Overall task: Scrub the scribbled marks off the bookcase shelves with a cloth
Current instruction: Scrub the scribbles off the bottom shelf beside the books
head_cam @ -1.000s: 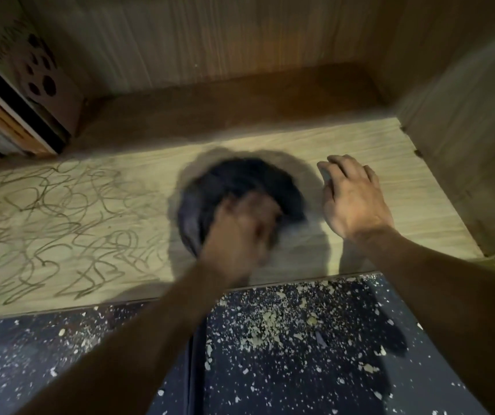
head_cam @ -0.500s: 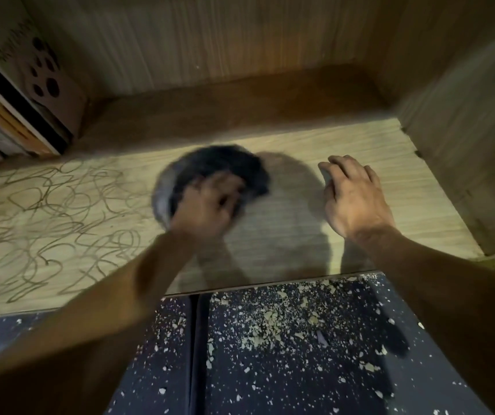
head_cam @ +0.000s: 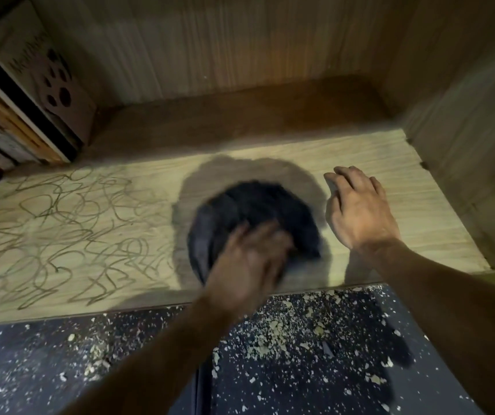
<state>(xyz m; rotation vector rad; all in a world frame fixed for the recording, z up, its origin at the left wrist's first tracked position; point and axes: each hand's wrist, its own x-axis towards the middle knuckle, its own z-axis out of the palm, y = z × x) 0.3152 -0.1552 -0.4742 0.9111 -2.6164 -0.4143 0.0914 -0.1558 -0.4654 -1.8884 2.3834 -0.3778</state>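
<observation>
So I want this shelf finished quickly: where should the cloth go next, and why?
Probably sweep the left hand and its dark cloth leftward into the scribbled marks. The shelf looks bare around the cloth and under the resting right hand, while scribbles cover its left part.

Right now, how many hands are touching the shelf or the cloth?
2: the left hand presses the dark cloth mid-shelf; the right hand rests flat on the shelf beside it.
</observation>
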